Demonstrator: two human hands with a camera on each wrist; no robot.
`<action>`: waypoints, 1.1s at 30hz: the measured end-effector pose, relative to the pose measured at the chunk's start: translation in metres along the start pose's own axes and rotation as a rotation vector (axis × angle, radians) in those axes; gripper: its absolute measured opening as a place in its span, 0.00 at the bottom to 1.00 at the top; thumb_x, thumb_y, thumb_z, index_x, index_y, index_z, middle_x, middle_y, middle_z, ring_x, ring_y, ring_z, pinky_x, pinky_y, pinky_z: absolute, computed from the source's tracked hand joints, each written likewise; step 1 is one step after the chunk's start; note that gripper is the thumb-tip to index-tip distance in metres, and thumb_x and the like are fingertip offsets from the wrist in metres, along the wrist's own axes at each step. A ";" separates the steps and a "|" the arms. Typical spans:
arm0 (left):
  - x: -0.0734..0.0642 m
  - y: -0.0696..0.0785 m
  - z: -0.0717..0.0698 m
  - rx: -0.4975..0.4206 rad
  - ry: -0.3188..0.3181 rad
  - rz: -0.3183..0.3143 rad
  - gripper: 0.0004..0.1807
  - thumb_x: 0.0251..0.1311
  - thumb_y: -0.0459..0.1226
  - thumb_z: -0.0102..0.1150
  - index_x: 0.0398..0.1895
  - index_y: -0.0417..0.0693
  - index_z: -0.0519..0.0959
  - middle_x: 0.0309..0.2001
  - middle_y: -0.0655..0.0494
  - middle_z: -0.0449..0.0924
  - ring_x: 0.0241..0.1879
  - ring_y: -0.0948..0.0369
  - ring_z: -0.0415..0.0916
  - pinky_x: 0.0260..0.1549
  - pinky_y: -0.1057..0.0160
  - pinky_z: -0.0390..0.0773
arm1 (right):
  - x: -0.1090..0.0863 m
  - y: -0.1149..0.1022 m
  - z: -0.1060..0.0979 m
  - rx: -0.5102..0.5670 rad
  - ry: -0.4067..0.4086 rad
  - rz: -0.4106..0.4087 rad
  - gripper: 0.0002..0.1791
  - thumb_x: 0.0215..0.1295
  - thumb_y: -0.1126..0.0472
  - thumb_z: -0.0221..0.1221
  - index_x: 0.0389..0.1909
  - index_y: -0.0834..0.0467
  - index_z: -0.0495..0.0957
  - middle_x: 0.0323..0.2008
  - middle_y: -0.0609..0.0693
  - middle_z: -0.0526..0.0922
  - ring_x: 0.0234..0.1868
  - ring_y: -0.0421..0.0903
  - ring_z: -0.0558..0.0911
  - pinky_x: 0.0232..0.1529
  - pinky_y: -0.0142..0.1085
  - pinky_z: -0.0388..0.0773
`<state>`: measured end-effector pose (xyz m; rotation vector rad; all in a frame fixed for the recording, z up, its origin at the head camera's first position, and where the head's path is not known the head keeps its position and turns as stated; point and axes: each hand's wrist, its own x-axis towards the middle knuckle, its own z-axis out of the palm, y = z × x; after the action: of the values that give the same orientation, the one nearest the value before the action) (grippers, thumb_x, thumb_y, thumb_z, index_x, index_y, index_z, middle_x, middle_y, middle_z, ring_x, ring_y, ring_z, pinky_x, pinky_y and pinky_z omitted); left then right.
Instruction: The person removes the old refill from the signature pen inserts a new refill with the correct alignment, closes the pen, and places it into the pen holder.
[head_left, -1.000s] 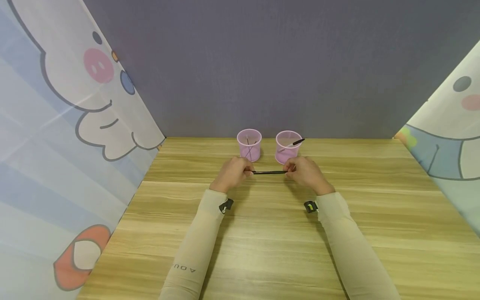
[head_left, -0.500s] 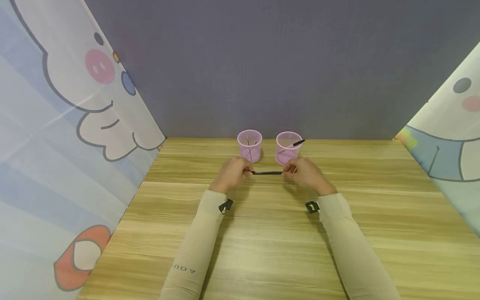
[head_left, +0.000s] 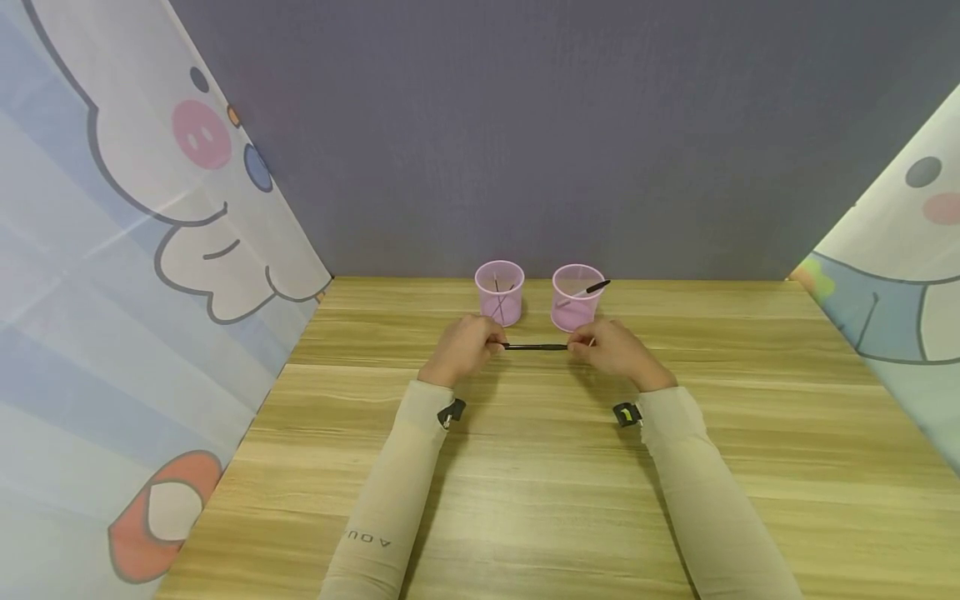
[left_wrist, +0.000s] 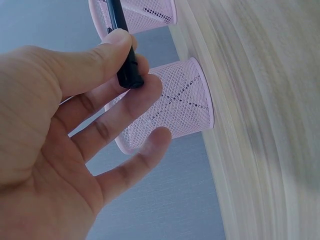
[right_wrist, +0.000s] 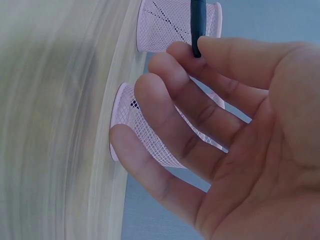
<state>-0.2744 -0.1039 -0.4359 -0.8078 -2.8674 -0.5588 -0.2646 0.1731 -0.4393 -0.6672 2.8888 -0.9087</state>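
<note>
A slim black pen (head_left: pixel 536 347) is held level above the wooden table, stretched between both hands. My left hand (head_left: pixel 467 346) pinches its left end between thumb and fingers; a blunt dark end of the pen (left_wrist: pixel 131 76) pokes out past the thumb in the left wrist view. At the other end, my right hand (head_left: pixel 617 350) pinches the pen's narrower tip (right_wrist: pixel 198 30) between thumb and forefinger, the remaining fingers loosely bent. Just behind the hands stand two pink mesh cups, a left cup (head_left: pixel 500 307) and a right cup (head_left: pixel 573 313).
Thin dark sticks (head_left: pixel 501 302) cross inside the left cup. A pen with a black end (head_left: pixel 597 286) leans out over the right cup's rim. The wooden table (head_left: pixel 540 500) meets a grey wall (head_left: pixel 525 150) behind the cups. Cartoon-printed curtains (head_left: pixel 75 333) flank both sides.
My right hand has shifted very slightly, its wrist drifting a little right, while still pinching the pen. The left hand and both cups look almost unmoved.
</note>
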 end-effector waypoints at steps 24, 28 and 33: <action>0.000 -0.001 0.002 0.013 -0.010 -0.002 0.03 0.62 0.34 0.69 0.33 0.53 0.89 0.35 0.59 0.89 0.38 0.61 0.84 0.41 0.58 0.83 | -0.001 -0.002 -0.001 -0.007 -0.019 0.002 0.03 0.65 0.65 0.65 0.37 0.59 0.86 0.31 0.50 0.87 0.33 0.45 0.81 0.38 0.41 0.76; 0.000 -0.001 0.002 0.006 -0.012 -0.005 0.02 0.62 0.34 0.70 0.34 0.52 0.89 0.35 0.59 0.89 0.37 0.61 0.84 0.40 0.58 0.83 | -0.001 -0.002 -0.001 -0.010 -0.011 0.003 0.02 0.65 0.64 0.65 0.36 0.59 0.85 0.30 0.50 0.86 0.33 0.45 0.81 0.38 0.41 0.76; 0.000 0.000 0.001 -0.005 -0.014 -0.006 0.02 0.61 0.34 0.70 0.34 0.51 0.89 0.35 0.58 0.89 0.37 0.61 0.84 0.40 0.58 0.83 | 0.000 -0.003 0.000 -0.005 0.003 0.004 0.03 0.64 0.63 0.67 0.34 0.58 0.83 0.30 0.50 0.86 0.33 0.46 0.81 0.38 0.41 0.75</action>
<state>-0.2748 -0.1036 -0.4368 -0.8069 -2.8828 -0.5629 -0.2632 0.1712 -0.4374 -0.6614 2.8946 -0.9033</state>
